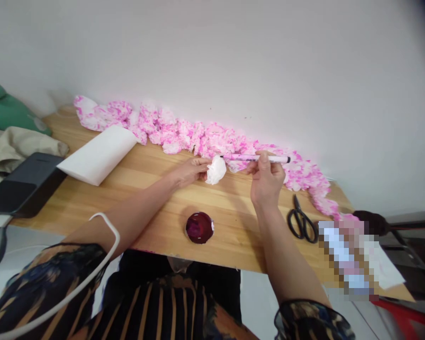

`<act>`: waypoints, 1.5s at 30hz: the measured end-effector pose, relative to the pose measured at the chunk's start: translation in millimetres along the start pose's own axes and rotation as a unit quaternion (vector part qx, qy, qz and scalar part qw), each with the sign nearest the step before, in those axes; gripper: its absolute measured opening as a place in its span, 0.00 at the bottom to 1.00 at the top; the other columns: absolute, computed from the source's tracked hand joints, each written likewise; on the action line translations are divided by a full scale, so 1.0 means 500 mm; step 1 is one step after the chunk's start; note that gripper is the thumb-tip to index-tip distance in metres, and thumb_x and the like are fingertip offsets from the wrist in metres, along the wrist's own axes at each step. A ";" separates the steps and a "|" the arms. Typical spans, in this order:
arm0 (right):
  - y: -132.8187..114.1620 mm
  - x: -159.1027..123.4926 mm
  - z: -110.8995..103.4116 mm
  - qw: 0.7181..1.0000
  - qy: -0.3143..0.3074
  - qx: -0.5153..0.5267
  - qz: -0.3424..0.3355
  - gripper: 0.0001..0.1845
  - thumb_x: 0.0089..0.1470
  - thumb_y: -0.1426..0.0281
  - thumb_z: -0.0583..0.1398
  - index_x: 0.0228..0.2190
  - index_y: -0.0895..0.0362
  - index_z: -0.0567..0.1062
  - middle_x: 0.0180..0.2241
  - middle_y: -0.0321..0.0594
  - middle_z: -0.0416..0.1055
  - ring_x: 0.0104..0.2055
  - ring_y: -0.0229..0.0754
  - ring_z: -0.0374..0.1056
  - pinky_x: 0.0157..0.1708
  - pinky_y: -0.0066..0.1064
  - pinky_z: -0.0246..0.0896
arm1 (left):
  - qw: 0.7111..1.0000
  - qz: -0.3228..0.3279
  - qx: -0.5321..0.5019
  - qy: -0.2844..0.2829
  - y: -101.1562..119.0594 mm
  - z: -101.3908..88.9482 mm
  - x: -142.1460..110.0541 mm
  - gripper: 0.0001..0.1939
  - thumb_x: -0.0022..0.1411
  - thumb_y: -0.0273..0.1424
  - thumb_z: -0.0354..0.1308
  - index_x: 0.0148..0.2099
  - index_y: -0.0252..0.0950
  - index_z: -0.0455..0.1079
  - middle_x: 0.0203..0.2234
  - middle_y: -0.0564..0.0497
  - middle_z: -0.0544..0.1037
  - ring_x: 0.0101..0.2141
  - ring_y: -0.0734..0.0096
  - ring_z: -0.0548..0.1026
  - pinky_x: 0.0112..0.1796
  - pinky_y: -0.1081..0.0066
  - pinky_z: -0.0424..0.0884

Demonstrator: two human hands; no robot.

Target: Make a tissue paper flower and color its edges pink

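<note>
My left hand (pixel 191 173) pinches a white crumpled paper flower (pixel 216 170) from its left side, above the middle of the wooden table. In my right hand (pixel 268 179) is a slim brush pen (pixel 244 158) with a pale barrel and a dark end, held level. Its dark tip meets or nearly meets the upper edge of the white flower; I cannot tell whether they touch. Below, nearer my body, sits a small round cup of dark magenta liquid (pixel 199 227). Behind both hands runs a long heap of pink-and-white paper flowers (pixel 184 134) along the wall.
A white paper packet (pixel 98 153) and a black power bank (pixel 28 182) lie to the left, by a beige cloth (pixel 24 141) and a green object (pixel 12 108). Black-handled scissors (pixel 302 223) are on the right. A white cable (pixel 92 278) crosses my left arm.
</note>
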State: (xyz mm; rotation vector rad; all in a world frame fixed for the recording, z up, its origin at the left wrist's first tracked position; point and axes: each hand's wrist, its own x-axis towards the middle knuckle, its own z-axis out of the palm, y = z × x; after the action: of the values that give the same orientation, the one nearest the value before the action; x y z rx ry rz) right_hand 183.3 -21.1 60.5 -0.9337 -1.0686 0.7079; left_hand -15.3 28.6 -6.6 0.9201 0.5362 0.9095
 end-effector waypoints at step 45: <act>0.011 -0.008 0.000 0.998 -0.029 -0.030 -0.045 0.19 0.54 0.52 0.68 0.33 0.55 0.78 0.20 0.29 0.67 0.23 0.33 0.61 0.27 0.28 0.58 | 1.000 0.014 -0.017 0.022 -0.006 -0.002 0.004 0.17 0.47 0.33 0.78 0.38 0.30 0.81 0.24 0.50 0.77 0.23 0.77 0.71 0.27 0.75 0.67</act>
State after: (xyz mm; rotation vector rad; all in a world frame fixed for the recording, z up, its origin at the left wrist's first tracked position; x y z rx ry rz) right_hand 182.0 -22.0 54.2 -0.9151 -1.1821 0.6347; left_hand -13.8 29.7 -9.7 0.8800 0.5443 0.9628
